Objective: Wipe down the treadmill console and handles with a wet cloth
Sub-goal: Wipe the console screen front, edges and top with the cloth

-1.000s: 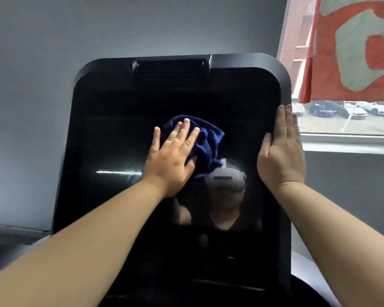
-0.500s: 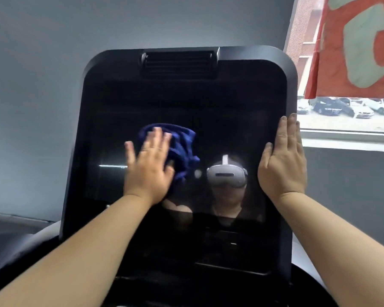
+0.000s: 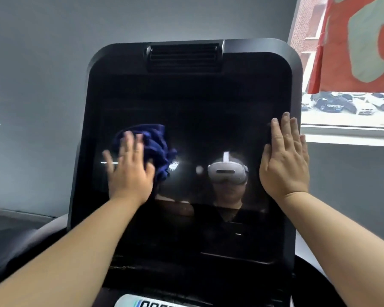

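Note:
A big black treadmill console (image 3: 186, 96) with a glossy dark screen fills the middle of the view. My left hand (image 3: 129, 171) lies flat with spread fingers on a crumpled dark blue cloth (image 3: 157, 147) and presses it against the left part of the screen. The cloth bulges out above and to the right of the fingers. My right hand (image 3: 284, 160) rests flat with straight fingers on the screen's right edge. A vent slot (image 3: 183, 55) sits at the console's top. The handles are mostly out of view.
A grey wall stands behind the console. At the right is a window (image 3: 346, 107) with parked cars outside and a red and pale green cloth (image 3: 361, 41) hanging over it. A pale label strip (image 3: 142, 303) shows at the bottom edge.
My left hand has slid the blue cloth leftward across the screen, from near the middle to the left part. My right hand has stayed on the right edge.

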A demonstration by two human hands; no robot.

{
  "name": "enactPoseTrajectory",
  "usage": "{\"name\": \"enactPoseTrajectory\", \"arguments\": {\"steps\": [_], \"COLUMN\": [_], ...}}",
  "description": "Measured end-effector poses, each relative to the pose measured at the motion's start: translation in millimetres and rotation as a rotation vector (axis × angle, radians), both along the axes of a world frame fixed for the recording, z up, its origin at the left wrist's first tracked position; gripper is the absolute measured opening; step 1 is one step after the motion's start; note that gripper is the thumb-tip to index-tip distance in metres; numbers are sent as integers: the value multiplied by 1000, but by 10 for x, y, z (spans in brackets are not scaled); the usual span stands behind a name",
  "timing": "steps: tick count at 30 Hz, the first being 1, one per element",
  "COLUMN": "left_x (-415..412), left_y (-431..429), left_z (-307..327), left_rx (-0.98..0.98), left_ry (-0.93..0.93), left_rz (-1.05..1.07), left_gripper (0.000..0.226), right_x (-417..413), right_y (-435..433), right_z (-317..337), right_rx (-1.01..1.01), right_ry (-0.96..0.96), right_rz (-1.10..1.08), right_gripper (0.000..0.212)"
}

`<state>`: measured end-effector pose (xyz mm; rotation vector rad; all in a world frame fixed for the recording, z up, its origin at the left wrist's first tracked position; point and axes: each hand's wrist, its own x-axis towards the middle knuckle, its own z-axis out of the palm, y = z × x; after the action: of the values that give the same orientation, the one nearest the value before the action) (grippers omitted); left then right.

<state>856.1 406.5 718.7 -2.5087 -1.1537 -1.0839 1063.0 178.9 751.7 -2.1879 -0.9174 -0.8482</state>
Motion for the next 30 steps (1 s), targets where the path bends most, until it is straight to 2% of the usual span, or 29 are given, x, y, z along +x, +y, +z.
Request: {"name": "enactPoseTrajectory", "arguments": {"steps": [2, 3, 4, 5, 7, 9, 11, 12, 13, 16, 17, 18, 19, 21, 22, 24, 26, 27, 30], "left_x": [187, 322, 437, 517, 479, 249, 23, -53, -99, 136, 256, 368, 442, 399, 321, 156, 14, -36, 16], "left_y": [-215, -413, -608, -764, -920, -671, -305, -145, -53, -297, -508, -705, -884, -1115, -1053, -692, -289, -115, -127], "left_z": [50, 91, 98, 31, -189, -253, -194, -145, -101, -51, -24, -52, -140, -342, -406, -380, -296, -240, -207], "left_rx": [-391, -499, -500, -412, -88, 218, 366, 353, 237, -305, -384, -352, -253, 95, 251, 423, 450, 401, -12], "left_ry": [-366, -453, -465, -391, -56, 197, 310, 289, 205, -289, -370, -361, -246, 122, 268, 389, 353, 285, -77], "left_rz": [242, 269, 235, 136, -127, -331, -369, -317, -230, 22, 21, -47, -180, -509, -638, -785, -744, -667, -377], "left_gripper": [63, 62, 62, 64, 70, 72, 72, 71, 70, 60, 57, 57, 59, 63, 63, 60, 60, 62, 65], "right_x": [-16, -25, -38, -54, -102, -168, -243, -290, -341, -493, -537, -571, -595, -632, -647, -670, -698, -723, -858], "right_y": [3, 4, 3, -1, -17, -41, -63, -73, -82, -96, -94, -94, -98, -133, -171, -275, -378, -404, -373], "right_z": [-8, -10, -13, -23, -70, -131, -197, -235, -275, -390, -420, -443, -457, -479, -500, -559, -623, -648, -707], "right_rx": [-19, -27, -32, -36, -50, -58, -52, -42, -30, -44, -62, -76, -81, -85, -102, -182, -257, -273, -252], "right_ry": [4, 10, 20, 33, 55, 75, 103, 119, 134, 161, 162, 169, 185, 216, 217, 192, 169, 165, 201], "right_rz": [-21, -29, -35, -38, -42, -53, -67, -70, -70, -77, -78, -78, -77, -71, -71, -72, -88, -104, -174], "right_gripper": [56, 56, 56, 56, 56, 57, 57, 56, 55, 56, 56, 56, 56, 55, 55, 57, 58, 58, 57]}}
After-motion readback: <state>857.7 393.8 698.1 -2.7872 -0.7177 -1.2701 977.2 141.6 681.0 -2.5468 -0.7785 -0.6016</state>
